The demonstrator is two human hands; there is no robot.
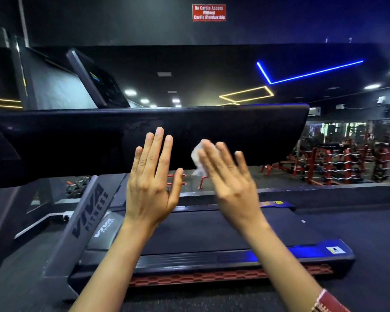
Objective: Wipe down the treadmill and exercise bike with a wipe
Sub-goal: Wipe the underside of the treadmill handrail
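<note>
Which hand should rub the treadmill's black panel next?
Probably the right hand. The white wipe sits under its straight fingers, up at the black panel. The left hand is flat and bare, with no wipe, so it would have to take the wipe first.

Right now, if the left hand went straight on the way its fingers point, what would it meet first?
The left hand would most likely meet the black console; its fingertips overlap it in the view, but whether they touch is unclear.
</note>
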